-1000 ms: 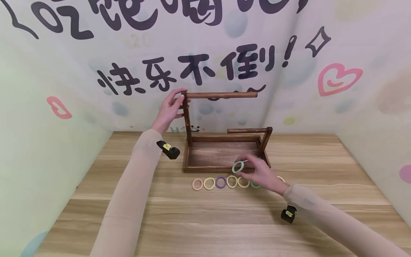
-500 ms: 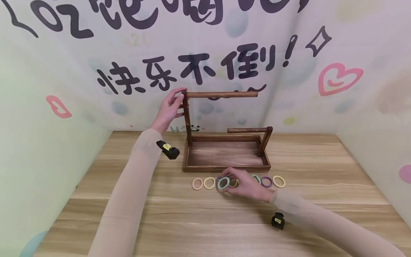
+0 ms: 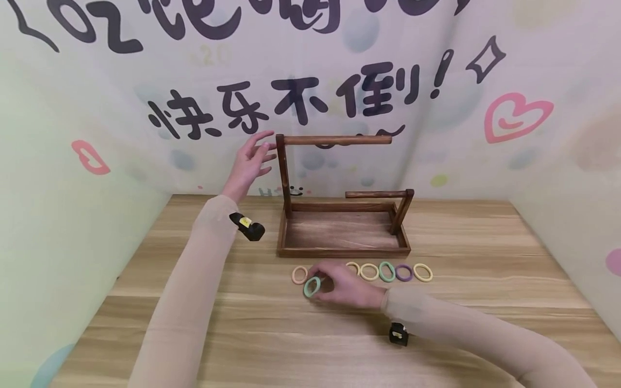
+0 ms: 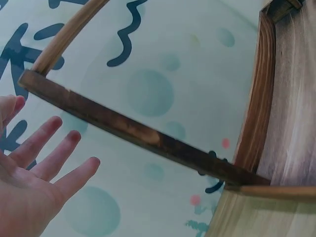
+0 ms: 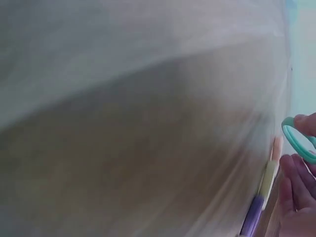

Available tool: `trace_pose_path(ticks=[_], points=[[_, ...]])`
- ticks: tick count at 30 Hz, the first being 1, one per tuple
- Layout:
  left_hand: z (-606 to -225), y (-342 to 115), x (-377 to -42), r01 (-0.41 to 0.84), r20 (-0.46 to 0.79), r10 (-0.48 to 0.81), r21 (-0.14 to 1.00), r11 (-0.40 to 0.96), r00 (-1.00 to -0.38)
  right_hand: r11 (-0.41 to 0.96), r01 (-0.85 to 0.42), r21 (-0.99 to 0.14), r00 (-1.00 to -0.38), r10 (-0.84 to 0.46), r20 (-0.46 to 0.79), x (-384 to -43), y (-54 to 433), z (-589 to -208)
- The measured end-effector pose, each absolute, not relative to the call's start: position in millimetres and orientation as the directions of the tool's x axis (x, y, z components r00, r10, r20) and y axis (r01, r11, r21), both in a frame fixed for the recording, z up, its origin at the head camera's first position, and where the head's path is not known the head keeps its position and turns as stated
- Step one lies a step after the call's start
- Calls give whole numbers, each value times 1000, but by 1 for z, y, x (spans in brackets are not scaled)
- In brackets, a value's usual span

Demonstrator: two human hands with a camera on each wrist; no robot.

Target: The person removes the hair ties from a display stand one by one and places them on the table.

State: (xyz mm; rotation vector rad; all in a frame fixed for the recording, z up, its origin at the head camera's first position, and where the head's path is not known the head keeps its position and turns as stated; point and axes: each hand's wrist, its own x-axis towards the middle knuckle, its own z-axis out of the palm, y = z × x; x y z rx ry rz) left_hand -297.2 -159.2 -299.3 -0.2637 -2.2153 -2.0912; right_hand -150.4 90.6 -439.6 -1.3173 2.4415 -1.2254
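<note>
My right hand (image 3: pixel 346 285) pinches a mint-green ring (image 3: pixel 305 291) between thumb and fingertips, over the left part of a row of similar rings on the table. In the right wrist view the held green ring (image 5: pixel 295 142) is tilted, partly out of frame. Beside the tall post (image 3: pixel 284 172) of a dark wooden rack, my left hand (image 3: pixel 246 167) is raised with its fingers spread. The left wrist view shows a gap between those fingers (image 4: pixel 69 145) and the post. A pink ring (image 3: pixel 293 277) lies at the row's left end; my right hand hides some of its neighbours.
The rack's shallow tray (image 3: pixel 344 252) stands behind the row. A long upper bar (image 3: pixel 339 140) and a shorter lower bar (image 3: pixel 375 194) extend from its posts. Yellow, green and purple rings (image 3: pixel 404 280) lie at the row's right. A printed cloth (image 3: pixel 213 172) hangs behind the table.
My right hand has carried the green ring leftward from in front of the tray's right side. My left hand has let go of the tall post's top and moved slightly left.
</note>
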Motion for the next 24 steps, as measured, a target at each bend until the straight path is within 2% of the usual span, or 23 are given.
trace_pose_path(ticks=[7, 18, 24], points=[[-307, -172, -290, 188, 181, 91, 979, 83, -979, 334, -737, -588, -586, -749, 309, -147, 74, -442], [-338, -188, -275, 158, 142, 133, 981, 117, -981, 470, -717, -515, -648, -722, 244, -141, 62, -443], [-351, -200, -263, 163, 141, 143, 975, 150, -980, 485, -702, -521, -665, -710, 234, -141, 67, -444]])
